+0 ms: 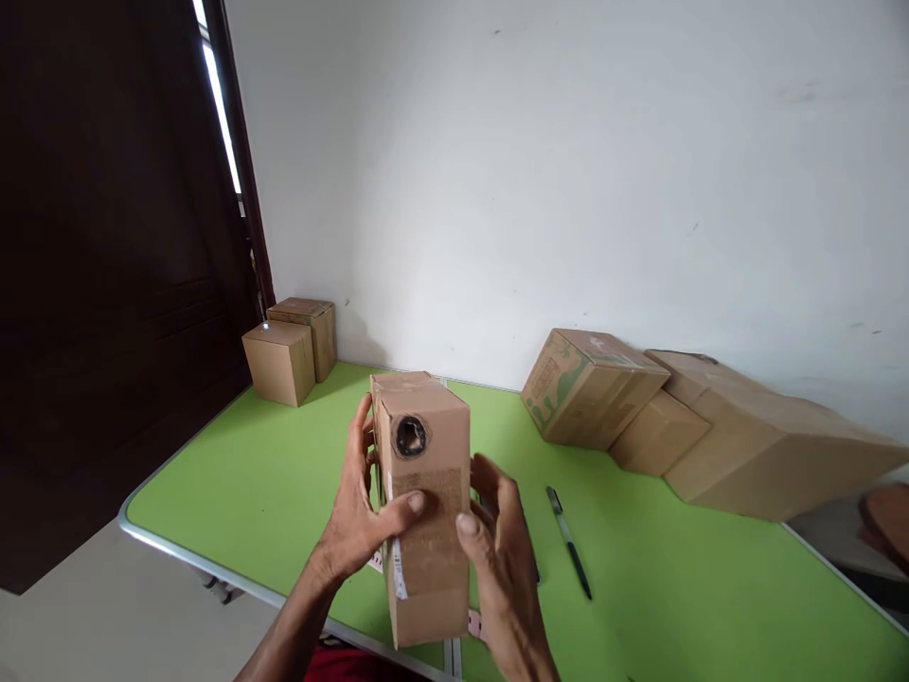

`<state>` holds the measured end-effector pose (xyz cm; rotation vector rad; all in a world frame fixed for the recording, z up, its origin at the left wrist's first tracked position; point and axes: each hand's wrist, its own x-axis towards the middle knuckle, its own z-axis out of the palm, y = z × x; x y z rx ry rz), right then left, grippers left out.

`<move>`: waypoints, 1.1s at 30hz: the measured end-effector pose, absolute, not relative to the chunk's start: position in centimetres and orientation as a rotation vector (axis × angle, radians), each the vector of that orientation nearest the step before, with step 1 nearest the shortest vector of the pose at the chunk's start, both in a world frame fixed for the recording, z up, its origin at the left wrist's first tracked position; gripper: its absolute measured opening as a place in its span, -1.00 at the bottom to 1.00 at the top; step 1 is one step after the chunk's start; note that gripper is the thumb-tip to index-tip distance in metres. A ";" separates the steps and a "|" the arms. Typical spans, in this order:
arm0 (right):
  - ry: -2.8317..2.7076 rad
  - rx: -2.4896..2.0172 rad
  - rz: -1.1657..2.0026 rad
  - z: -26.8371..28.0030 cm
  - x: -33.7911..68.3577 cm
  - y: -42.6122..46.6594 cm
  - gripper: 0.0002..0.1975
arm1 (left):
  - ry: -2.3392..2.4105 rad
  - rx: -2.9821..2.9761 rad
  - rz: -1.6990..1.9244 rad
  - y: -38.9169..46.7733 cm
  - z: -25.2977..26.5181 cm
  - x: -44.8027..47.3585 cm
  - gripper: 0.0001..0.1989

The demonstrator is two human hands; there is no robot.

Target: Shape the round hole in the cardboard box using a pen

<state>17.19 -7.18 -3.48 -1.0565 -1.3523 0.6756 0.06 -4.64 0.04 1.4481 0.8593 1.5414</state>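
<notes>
Left hand: the left hand (pixel 353 516) grips the tall cardboard box (pixel 424 502) from its left side, thumb laid across the near face, fingers wrapped round the far edge.
Right hand: the right hand (pixel 501 554) presses against the box's right side, thumb tip on the near face, fingers spread along the side; both hands are closed on the box.
Held box: it stands on end, slightly tilted, above the near edge of the worktop (pixel 284 474); whether its bottom touches the surface or hangs just above it cannot be told from this angle.
Box face: a round dark hole (pixel 410 437) sits in the upper part of the near face, with a rough torn patch below it and a white label strip (pixel 399 566) along the lower left edge.
Under the box: small pinkish paper scraps (pixel 474 623) peek out beside its base.
Pen: a dark pen (pixel 569 542) lies flat on the green surface, just to the right of the right hand, not touching it.
Back left: two small plain boxes (pixel 291 350) stand together at the far left corner against the wall.
Back right: a box with green print (pixel 586 386) leans tilted beside a small box (pixel 657 433) and a large long carton (pixel 767 440), all touching in a row along the wall.
Left: a dark door (pixel 106 265) stands beside the worktop.
</notes>
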 end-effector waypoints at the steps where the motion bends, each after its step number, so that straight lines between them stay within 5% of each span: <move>1: -1.313 -0.992 0.811 -2.2 17.3 -6.6 -0.27 | 0.864 1.477 1.527 -4.7 0.1 0.1 0.19; 5: -1.232 -0.822 1.163 1.2 17.0 -5.0 -0.15 | 0.808 1.531 1.473 -5.1 0.1 0.2 0.18; 13: -1.170 -0.789 1.352 1.3 15.4 -5.5 -0.22 | 0.733 1.421 1.358 -5.7 0.3 -0.4 0.09; 22: -1.228 -0.856 1.203 1.1 14.4 -6.2 -0.12 | 0.914 1.341 1.389 -5.8 1.8 -0.3 -0.04; 33: -1.313 -1.102 0.830 0.9 14.6 -6.3 -0.39 | 1.251 1.396 1.457 -5.9 1.2 0.3 -0.05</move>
